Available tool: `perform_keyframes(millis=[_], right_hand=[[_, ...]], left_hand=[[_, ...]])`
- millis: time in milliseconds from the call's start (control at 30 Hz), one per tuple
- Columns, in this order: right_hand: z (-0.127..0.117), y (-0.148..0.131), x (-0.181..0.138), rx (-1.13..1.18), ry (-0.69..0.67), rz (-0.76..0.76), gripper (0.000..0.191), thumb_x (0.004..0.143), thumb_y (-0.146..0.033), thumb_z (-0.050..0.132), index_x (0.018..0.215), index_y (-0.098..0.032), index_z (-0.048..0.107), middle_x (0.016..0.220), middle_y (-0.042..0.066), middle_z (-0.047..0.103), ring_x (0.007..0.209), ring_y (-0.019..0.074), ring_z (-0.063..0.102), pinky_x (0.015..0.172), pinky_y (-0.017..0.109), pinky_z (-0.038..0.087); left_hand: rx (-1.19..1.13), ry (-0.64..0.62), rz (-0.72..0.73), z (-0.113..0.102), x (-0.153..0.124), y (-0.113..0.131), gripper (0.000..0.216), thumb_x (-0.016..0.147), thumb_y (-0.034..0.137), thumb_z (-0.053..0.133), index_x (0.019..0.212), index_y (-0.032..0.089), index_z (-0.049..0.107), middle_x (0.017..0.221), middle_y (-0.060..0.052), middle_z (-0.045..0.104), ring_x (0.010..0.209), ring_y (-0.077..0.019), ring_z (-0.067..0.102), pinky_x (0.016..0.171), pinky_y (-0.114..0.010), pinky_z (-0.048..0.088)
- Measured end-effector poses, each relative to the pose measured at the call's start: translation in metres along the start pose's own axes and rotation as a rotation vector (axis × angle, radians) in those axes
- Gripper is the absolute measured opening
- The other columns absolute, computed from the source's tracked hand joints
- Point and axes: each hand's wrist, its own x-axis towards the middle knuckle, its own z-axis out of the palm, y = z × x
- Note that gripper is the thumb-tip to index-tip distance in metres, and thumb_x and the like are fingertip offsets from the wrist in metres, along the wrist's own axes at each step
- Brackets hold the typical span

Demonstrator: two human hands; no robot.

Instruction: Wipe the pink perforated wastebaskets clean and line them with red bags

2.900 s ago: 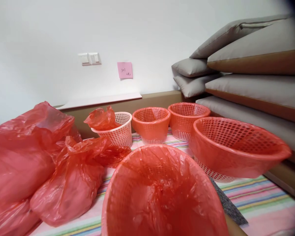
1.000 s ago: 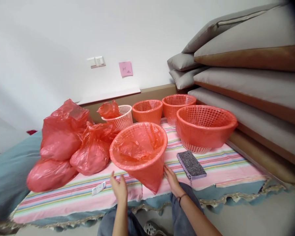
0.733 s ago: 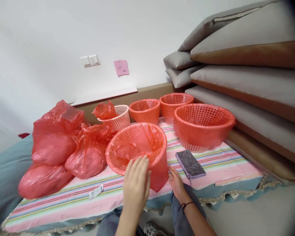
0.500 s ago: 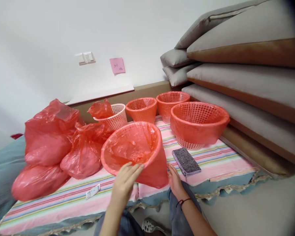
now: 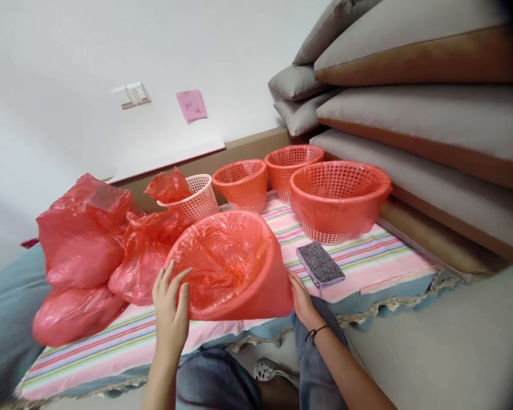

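A basket lined with a red plastic bag [image 5: 243, 304] is tilted toward me at the front of the striped cloth, its opening facing me. My left hand [image 5: 171, 304] touches the left part of its rim, fingers spread and thumb apart. On the lower right side, my right hand [image 5: 302, 299] holds the basket, its fingertips partly hidden behind it. The bag covers the rim and lies crumpled inside. A dark grey pouch [image 5: 320, 263] with a lilac edge lies on the cloth to the right of my right hand.
Several filled red bags [image 5: 83, 239] are piled at left. Behind stand a pale basket [image 5: 203, 199] with red plastic in its mouth and three bag-lined baskets, the largest basket [image 5: 340, 199] at right. Stacked grey and brown cushions [image 5: 414, 114] rise on the right. Striped cloth [image 5: 89, 359] covers the surface.
My left hand has moved left along the rim, from the near edge to the left side. The basket's mouth has turned further toward me. The small white tag is no longer visible.
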Motion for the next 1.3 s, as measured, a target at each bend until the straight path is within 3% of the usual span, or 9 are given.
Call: perform_keyframes(millis=[133,300,433,533,667,867,1033,1133,1300], right_hand=[[0.0,-0.003,-0.001,0.002,0.004,0.033,0.06,0.068,-0.061,0.071,0.115,-0.024,0.071,0.135,0.01,0.067,0.122,0.0307,0.064,0.1,0.044,0.054],[-0.002,-0.007,-0.003,-0.102,-0.047,-0.035,0.062,0.078,-0.067,0.06,0.12,-0.023,0.069,0.135,0.015,0.067,0.112,0.0307,0.07,0.089,0.046,0.059],[-0.003,-0.012,-0.008,-0.167,-0.078,-0.107,0.064,0.08,-0.07,0.058,0.12,-0.02,0.07,0.128,0.016,0.07,0.114,0.0327,0.069,0.083,0.042,0.059],[0.001,-0.026,-0.019,-0.206,-0.011,-0.19,0.066,0.081,-0.068,0.06,0.128,-0.021,0.065,0.139,0.014,0.063,0.129,0.0332,0.058,0.102,0.046,0.052],[0.02,-0.08,-0.049,-0.376,0.025,-0.666,0.056,0.095,-0.053,0.051,0.143,-0.023,0.053,0.155,0.011,0.048,0.145,0.0309,0.041,0.122,0.053,0.028],[0.074,-0.166,-0.087,-0.812,-0.542,-1.225,0.048,0.098,-0.042,0.05,0.144,-0.028,0.055,0.148,0.005,0.057,0.145,0.0279,0.042,0.128,0.056,0.013],[0.092,-0.157,-0.092,-1.052,-0.706,-1.258,0.041,0.094,-0.031,0.061,0.134,-0.027,0.06,0.134,0.002,0.068,0.137,0.0254,0.052,0.13,0.05,0.0],[0.086,-0.146,-0.097,-1.087,-0.668,-1.3,0.037,0.091,-0.027,0.062,0.127,-0.03,0.063,0.123,-0.001,0.073,0.125,0.0257,0.063,0.13,0.049,0.004],[0.055,-0.134,-0.099,-1.101,-0.619,-1.398,0.044,0.086,-0.029,0.064,0.129,-0.037,0.063,0.115,-0.006,0.077,0.11,0.0256,0.072,0.129,0.046,0.024]], left_hand=[[-0.175,0.059,-0.308,0.002,0.029,-0.023,0.05,0.086,0.045,0.064,0.128,0.02,0.054,0.166,-0.014,0.026,0.156,-0.0297,0.019,0.127,-0.048,0.016],[-0.338,-0.012,-0.75,-0.007,0.07,-0.052,0.073,0.074,0.039,0.077,0.138,0.018,0.047,0.138,-0.018,0.058,0.126,-0.034,0.061,0.106,-0.053,0.05],[-0.45,-0.12,-0.748,-0.008,0.078,-0.053,0.057,0.069,0.031,0.08,0.121,0.019,0.062,0.114,-0.011,0.072,0.098,-0.0277,0.073,0.092,-0.047,0.059],[-0.543,-0.172,-0.692,-0.008,0.075,-0.051,0.065,0.063,0.032,0.083,0.124,0.019,0.062,0.111,-0.01,0.075,0.097,-0.0278,0.074,0.09,-0.044,0.06],[-0.464,-0.263,-0.601,-0.015,0.077,-0.053,0.071,0.057,0.039,0.087,0.122,0.022,0.064,0.121,-0.013,0.073,0.116,-0.0348,0.068,0.101,-0.051,0.055],[-0.122,-0.172,-0.257,-0.018,0.106,-0.017,0.053,0.068,0.041,0.078,0.116,0.021,0.068,0.135,-0.014,0.067,0.134,-0.035,0.055,0.119,-0.054,0.034],[-0.336,-0.627,-0.159,0.03,0.131,0.042,0.034,0.056,0.026,0.086,0.088,0.022,0.075,0.118,-0.01,0.074,0.122,-0.0315,0.065,0.114,-0.048,0.042],[-0.345,-0.643,-0.248,0.08,0.134,0.05,0.036,0.042,0.013,0.088,0.068,0.027,0.069,0.099,-0.009,0.076,0.111,-0.0332,0.07,0.111,-0.051,0.043],[-0.306,-0.525,-0.425,0.134,0.096,0.027,0.034,0.051,0.035,0.09,0.077,0.027,0.071,0.092,-0.011,0.076,0.101,-0.0356,0.073,0.104,-0.056,0.048]])
